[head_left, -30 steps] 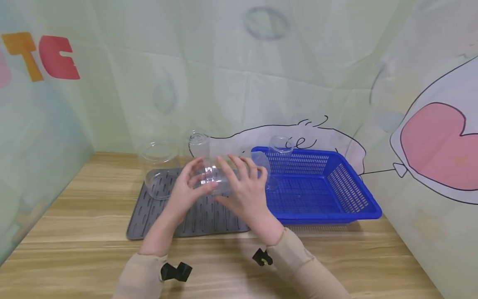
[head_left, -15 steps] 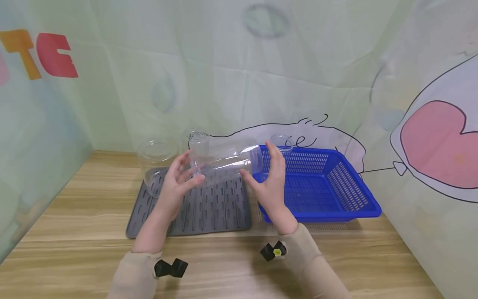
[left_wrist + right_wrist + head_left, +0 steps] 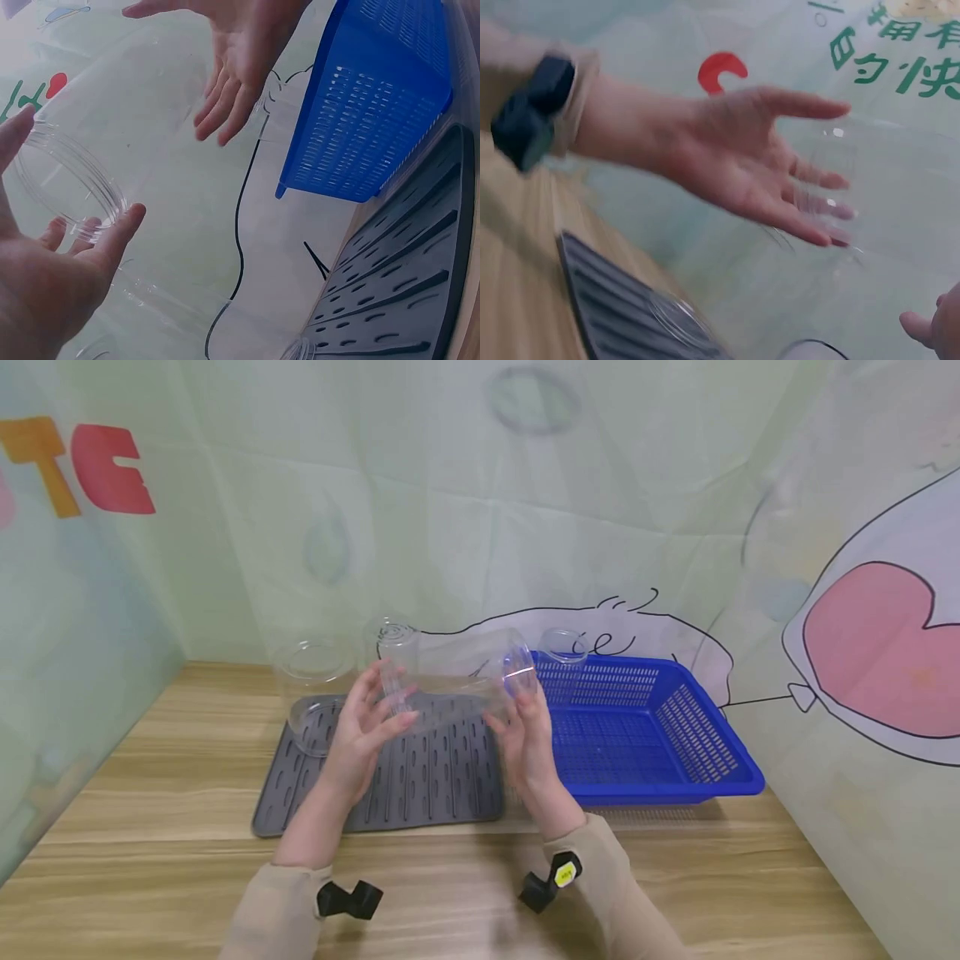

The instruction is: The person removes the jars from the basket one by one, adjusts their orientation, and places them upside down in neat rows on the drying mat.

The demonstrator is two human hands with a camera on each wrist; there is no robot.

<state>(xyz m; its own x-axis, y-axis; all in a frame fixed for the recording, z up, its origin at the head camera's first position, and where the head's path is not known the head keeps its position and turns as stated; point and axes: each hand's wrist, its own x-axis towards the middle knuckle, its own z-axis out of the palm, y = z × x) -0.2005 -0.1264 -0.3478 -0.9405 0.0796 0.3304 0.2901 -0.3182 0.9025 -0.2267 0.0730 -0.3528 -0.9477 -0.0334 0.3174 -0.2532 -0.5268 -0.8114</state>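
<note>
I see the clear jar [image 3: 450,681] lying sideways above the grey mat [image 3: 420,777], carried between 2 straight-fingered palms: left hand [image 3: 365,735], right hand [image 3: 525,739]. Since 0.5 s ago, the right hand has dropped beneath its base.

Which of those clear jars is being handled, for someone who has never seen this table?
Find the grey ridged mat left of the blue basket. Above it, both hands hold a long clear jar. Unlike the other clear jars, it lies sideways in the air.
</note>
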